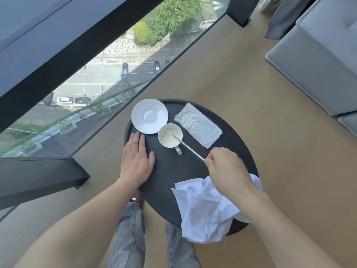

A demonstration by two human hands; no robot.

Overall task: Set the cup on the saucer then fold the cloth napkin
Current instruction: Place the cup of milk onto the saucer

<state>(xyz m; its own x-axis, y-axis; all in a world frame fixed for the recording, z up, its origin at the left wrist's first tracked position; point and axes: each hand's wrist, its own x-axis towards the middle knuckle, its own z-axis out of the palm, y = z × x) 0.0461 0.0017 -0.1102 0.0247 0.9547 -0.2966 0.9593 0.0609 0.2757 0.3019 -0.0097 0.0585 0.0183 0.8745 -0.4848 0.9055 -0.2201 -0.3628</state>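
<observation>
A white cup (170, 135) stands on the round black table (173, 167), just right of and touching the empty white saucer (149, 116). Its handle points toward me. My right hand (226, 167) is closed on the end of a metal spoon (190, 149) whose tip rests inside the cup. My left hand (136, 161) lies flat on the table's left edge, fingers together, holding nothing. A crumpled white cloth napkin (204, 211) lies at the near right of the table, partly under my right wrist and hanging over the edge.
A flat white paper packet (198, 124) lies right of the cup. A floor-to-ceiling window with a dark frame (58, 60) runs along the left. A grey sofa (318, 55) stands at the right on the wooden floor. My legs are below the table.
</observation>
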